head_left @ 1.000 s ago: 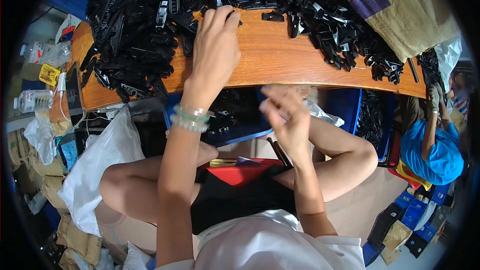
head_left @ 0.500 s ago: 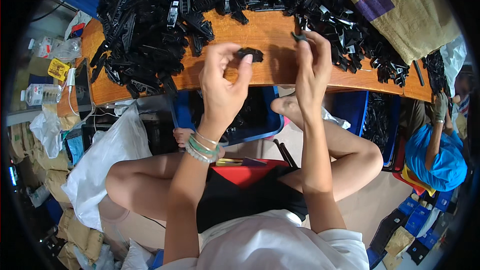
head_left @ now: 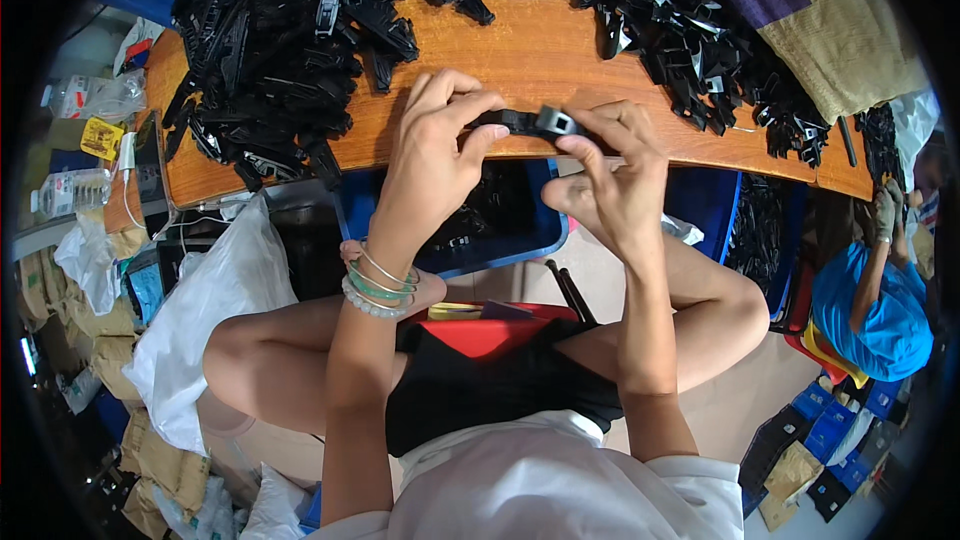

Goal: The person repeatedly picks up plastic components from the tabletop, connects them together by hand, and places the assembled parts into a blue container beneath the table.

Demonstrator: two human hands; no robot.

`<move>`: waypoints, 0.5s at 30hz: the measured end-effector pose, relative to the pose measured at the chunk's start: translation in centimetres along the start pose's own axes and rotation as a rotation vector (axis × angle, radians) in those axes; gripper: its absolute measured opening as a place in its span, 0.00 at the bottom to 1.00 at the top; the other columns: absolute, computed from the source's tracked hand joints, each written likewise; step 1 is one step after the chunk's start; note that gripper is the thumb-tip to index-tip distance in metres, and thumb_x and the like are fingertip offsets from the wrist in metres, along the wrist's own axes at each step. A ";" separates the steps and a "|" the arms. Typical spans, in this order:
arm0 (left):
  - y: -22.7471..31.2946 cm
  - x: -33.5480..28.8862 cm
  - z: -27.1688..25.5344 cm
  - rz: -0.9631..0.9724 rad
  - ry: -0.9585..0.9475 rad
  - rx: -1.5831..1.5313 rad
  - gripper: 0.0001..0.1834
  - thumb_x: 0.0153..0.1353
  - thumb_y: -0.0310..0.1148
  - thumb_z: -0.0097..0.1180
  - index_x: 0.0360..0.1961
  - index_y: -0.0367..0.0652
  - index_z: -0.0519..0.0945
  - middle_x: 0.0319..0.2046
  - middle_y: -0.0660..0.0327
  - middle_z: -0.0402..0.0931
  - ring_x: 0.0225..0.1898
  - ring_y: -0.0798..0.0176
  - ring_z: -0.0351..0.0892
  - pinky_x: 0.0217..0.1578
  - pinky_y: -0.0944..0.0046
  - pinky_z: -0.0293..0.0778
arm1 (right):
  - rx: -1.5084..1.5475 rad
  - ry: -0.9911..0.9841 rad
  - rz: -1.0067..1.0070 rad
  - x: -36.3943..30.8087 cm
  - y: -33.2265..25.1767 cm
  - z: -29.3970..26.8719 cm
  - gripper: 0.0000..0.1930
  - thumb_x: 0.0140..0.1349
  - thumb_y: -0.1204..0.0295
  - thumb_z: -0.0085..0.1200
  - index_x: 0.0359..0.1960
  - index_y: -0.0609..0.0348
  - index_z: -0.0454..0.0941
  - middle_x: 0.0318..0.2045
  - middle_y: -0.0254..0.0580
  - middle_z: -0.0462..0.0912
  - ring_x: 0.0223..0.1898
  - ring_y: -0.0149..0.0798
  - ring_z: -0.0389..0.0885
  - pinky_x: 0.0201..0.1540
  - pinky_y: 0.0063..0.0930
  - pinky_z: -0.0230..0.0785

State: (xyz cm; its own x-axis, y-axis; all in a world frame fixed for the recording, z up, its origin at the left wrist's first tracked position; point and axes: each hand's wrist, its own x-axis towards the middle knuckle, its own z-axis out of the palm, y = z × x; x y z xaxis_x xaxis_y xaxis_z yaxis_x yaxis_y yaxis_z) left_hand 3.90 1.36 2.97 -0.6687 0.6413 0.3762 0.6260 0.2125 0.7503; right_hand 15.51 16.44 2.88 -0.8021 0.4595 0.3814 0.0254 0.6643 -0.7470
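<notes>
Over the table's near edge, my two hands meet at a small black part. My left hand (head_left: 435, 150) pinches a black plastic piece (head_left: 515, 121) between thumb and fingers. In my right hand (head_left: 625, 175), thumb and fingers grip a black clip with a silver-grey square end (head_left: 556, 122), which touches the right end of the plastic piece. Fingers hide much of both parts, and the clip is a little blurred. A large heap of black plastic parts (head_left: 270, 60) lies beyond my left hand; another heap (head_left: 690, 60) lies beyond my right hand.
The wooden table (head_left: 520, 50) curves across in front. Below its edge stands a blue bin (head_left: 510, 258) holding black parts. A woven sack (head_left: 820, 30) lies at the far right, and a red stool (head_left: 490, 340) shows between my legs. A person in blue (head_left: 870, 315) works at right.
My right hand has come nearer and left from the right heap, bringing the clip against the black piece. My left hand keeps its pinch.
</notes>
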 end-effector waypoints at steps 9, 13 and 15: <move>0.1 0.2 0.4 0.034 -0.054 -0.021 0.10 0.48 0.22 0.62 0.35 0.35 0.80 0.32 0.57 0.73 0.39 0.54 0.71 0.43 0.60 0.67 | -0.036 -0.128 -0.114 1.1 -0.1 0.0 0.11 0.49 0.78 0.63 0.36 0.64 0.83 0.33 0.44 0.78 0.35 0.43 0.74 0.38 0.31 0.67; 0.6 -0.4 -1.5 -0.081 -0.189 -0.323 0.14 0.48 0.26 0.67 0.37 0.35 0.82 0.35 0.58 0.78 0.37 0.59 0.77 0.40 0.64 0.72 | 0.076 -0.242 -0.015 -2.8 -1.9 -1.3 0.14 0.52 0.80 0.60 0.43 0.66 0.80 0.35 0.47 0.77 0.36 0.46 0.78 0.40 0.33 0.70; 0.7 0.6 -3.5 0.040 -0.053 -0.057 0.13 0.51 0.28 0.65 0.38 0.33 0.82 0.36 0.55 0.78 0.35 0.59 0.79 0.37 0.66 0.74 | 0.054 -0.265 -0.059 -4.2 -2.2 -0.3 0.15 0.52 0.82 0.60 0.44 0.65 0.79 0.37 0.47 0.77 0.36 0.47 0.78 0.40 0.33 0.70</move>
State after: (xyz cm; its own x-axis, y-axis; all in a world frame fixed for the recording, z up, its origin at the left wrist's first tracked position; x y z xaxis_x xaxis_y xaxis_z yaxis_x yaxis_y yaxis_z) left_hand 2.55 -0.71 5.61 -0.6205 0.6871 0.3779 0.6265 0.1446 0.7659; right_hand 19.01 13.17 3.11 -0.9296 0.2462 0.2743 -0.0517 0.6496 -0.7585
